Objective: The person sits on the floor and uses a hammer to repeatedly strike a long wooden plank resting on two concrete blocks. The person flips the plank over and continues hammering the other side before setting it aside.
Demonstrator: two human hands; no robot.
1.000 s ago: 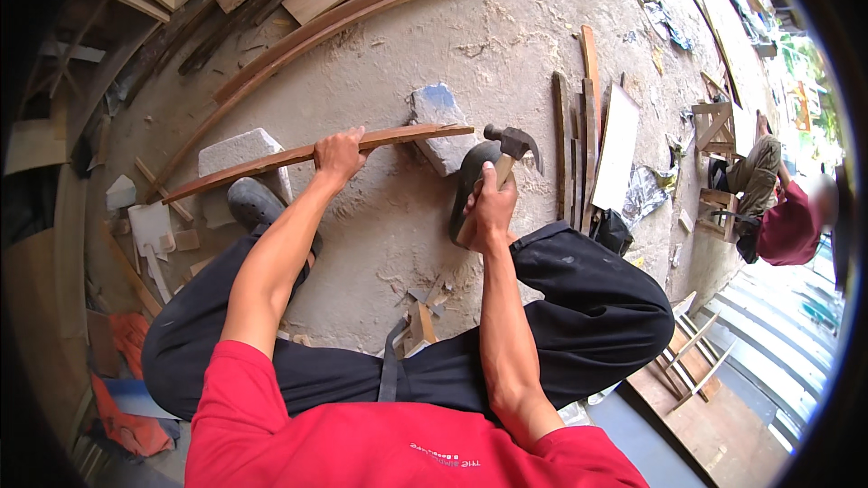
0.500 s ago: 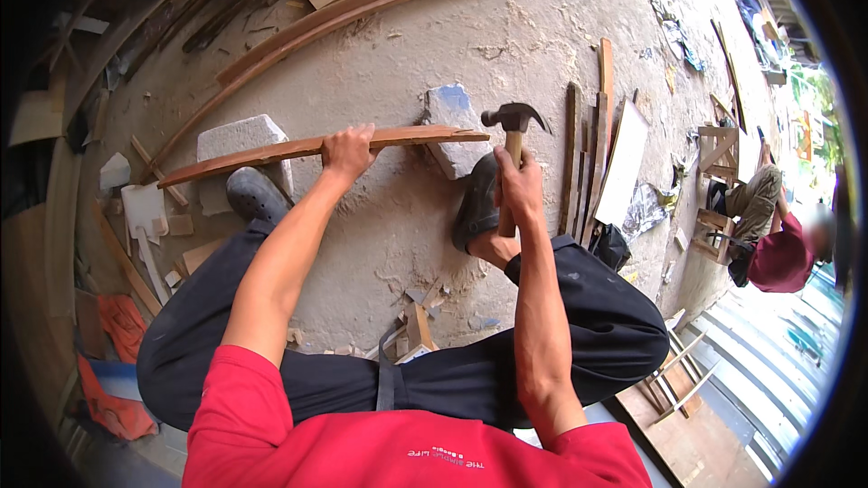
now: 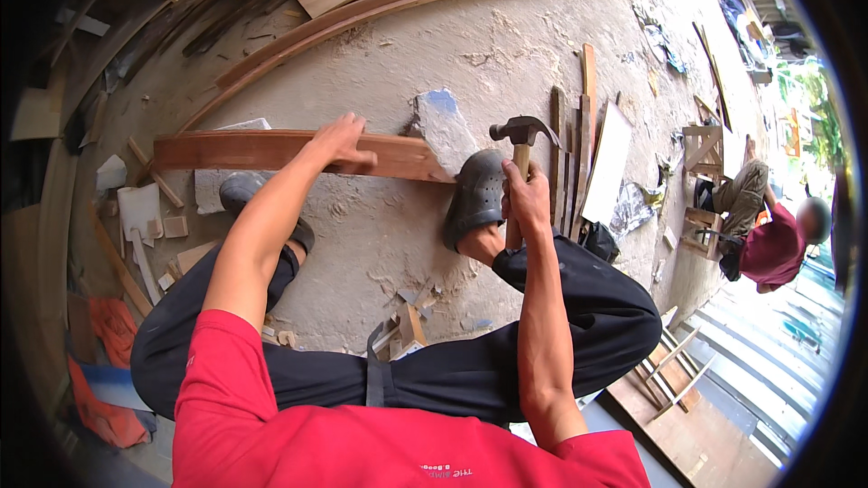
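A reddish-brown wooden board (image 3: pixel 262 152) lies with its broad face up across two pale blocks, the left block (image 3: pixel 210 190) and the right block (image 3: pixel 443 122). Its right end looks ragged and comes close to my right shoe (image 3: pixel 477 190). Over the board is my left hand (image 3: pixel 342 143), holding it with the thumb on the face and the fingers at the far edge. My right hand (image 3: pixel 527 194) is closed around the wooden handle of a claw hammer (image 3: pixel 523 131). The hammer stands upright, its dark head above my fist and clear of the board.
Long planks (image 3: pixel 407 2) lie across the far floor. Narrow strips and a white panel (image 3: pixel 608 163) rest right of my foot. Scraps (image 3: pixel 411 325) lie between my legs, an orange cloth (image 3: pixel 113 334) at left. Another person (image 3: pixel 773 244) sits at far right by a wooden frame (image 3: pixel 703 149).
The board has turned from its narrow edge to its broad face under my left hand. My left hand has loosened and shifted slightly left. The hammer remains raised in my right hand.
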